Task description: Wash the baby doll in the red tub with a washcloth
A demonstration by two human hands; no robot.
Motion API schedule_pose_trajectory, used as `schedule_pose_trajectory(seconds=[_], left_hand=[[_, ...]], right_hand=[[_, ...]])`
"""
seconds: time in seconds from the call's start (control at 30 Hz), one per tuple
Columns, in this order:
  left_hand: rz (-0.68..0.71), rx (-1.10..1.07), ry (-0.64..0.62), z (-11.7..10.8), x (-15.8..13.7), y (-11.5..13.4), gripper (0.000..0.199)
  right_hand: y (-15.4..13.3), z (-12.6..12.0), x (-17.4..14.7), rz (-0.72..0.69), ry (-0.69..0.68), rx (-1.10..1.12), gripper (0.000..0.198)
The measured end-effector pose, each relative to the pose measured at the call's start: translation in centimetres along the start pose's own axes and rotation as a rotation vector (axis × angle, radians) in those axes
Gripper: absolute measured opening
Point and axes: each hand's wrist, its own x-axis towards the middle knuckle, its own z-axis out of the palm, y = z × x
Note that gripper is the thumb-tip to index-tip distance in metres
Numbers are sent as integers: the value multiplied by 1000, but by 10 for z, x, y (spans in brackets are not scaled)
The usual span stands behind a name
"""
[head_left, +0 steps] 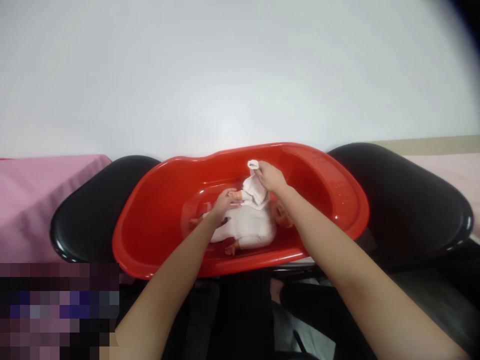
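A baby doll (247,225) in white clothing lies on its back in a red baby bathtub (150,220), its head toward the right. The fingers of my left hand (224,201) are closed around the doll's raised hand (236,195). My right hand (271,176) pinches a white cloth (256,192), which hangs over the doll's arm and chest. The doll's other hand (231,248) rests near the tub's front side. My right forearm partly covers the doll's head (280,214).
Black chair seats (101,210) (405,200) flank the tub on both sides. A pink-covered surface (45,195) is at the left, a pale one (457,175) at the right. Behind the tub rises a white wall (225,75). The lower left corner is pixelated.
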Motion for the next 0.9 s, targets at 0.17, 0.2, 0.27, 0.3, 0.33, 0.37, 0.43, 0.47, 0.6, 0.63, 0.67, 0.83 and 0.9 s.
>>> schedule_pose_trajectory(seconds=[0.17,0.2,0.27,0.3,0.33,0.37,0.43,0.47,0.6,0.63,0.67,0.83,0.9], left_hand=[[22,26,-5,-1,3,-2,34],[24,29,-7,-2,3,-3,32],[21,29,-12,-3,4,-4,29],[19,29,-10,-3,5,-5,28],[16,30,-2,-3,5,-5,28],[12,30,10,-3,5,-5,30],[4,26,36,-2,5,-4,33],[1,20,48,-2,5,-3,34],[9,2,52,-1,5,-1,39],[11,1,51,-1,5,-1,40],[12,1,51,0,4,-1,40],[1,-20,55,1,2,3,41],[-4,-21,59,2,1,4,42]], right_hand=[[1,1,3,34,59,-8,26],[2,1,3,28,57,7,27],[4,0,3,-18,32,27,34],[5,-1,3,-45,0,24,38],[5,-1,2,-65,-46,9,40],[5,-2,2,-70,-103,-18,38],[4,-3,2,-44,-216,-91,29],[4,-4,2,-23,-255,-129,24],[5,-9,3,30,-278,-222,27],[7,-10,3,33,-274,-238,28],[9,-12,3,36,-270,-256,28],[15,-15,3,53,-201,-294,26],[15,-14,4,85,-172,-271,30]])
